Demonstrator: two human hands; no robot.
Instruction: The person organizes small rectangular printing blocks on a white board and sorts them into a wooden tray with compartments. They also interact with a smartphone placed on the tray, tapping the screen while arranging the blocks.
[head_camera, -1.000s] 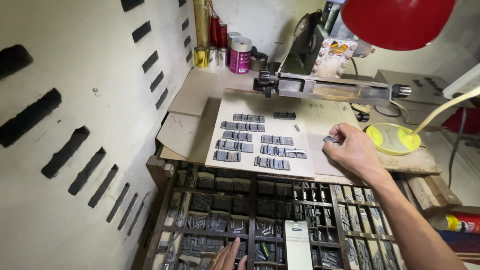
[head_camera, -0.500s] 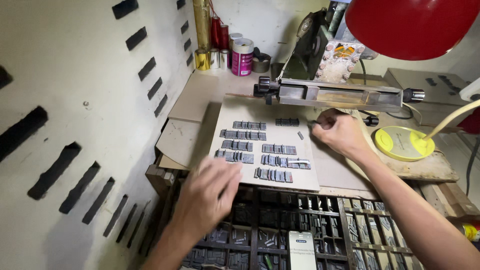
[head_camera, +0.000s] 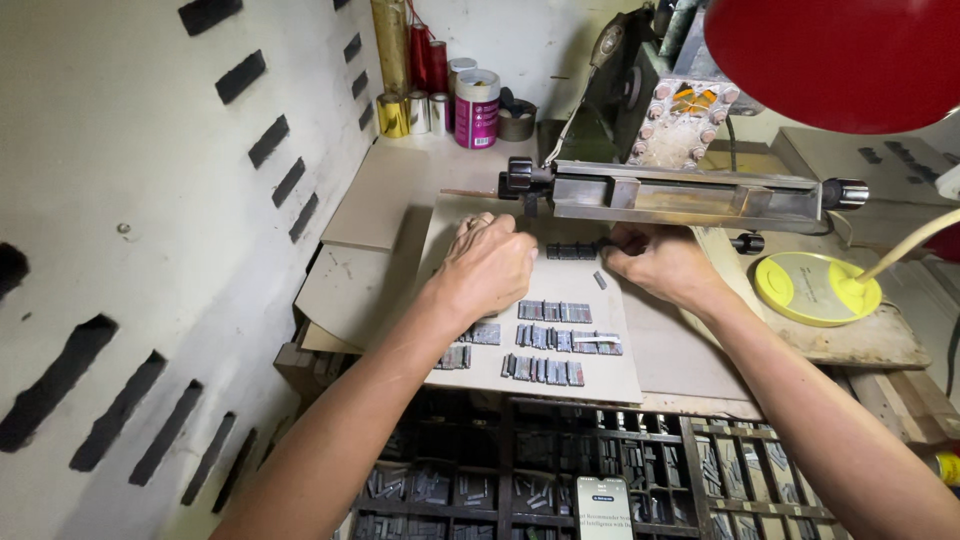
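Both hands rest on a pale card sheet (head_camera: 610, 365) that carries rows of small grey metal type blocks (head_camera: 555, 340). My left hand (head_camera: 490, 265) lies fingers-down at the left end of a short dark row of type (head_camera: 572, 250) near the sheet's far edge. At the right end of that same row, my right hand (head_camera: 660, 262) pinches it with its fingertips. The left forearm covers part of the lower rows. Just beyond the hands sits a long metal clamp bar with black knobs (head_camera: 680, 195).
A type case with many small compartments (head_camera: 560, 470) lies below the sheet, a phone (head_camera: 603, 508) on it. A yellow lamp base (head_camera: 810, 288) stands right, a red lampshade (head_camera: 850, 50) overhead. Tins and foil rolls (head_camera: 450, 100) line the back. A slotted white wall (head_camera: 150, 250) is left.
My left hand rose from the type case and reached forward onto the sheet. My right hand shifted left from the sheet's right edge to the top row of type.
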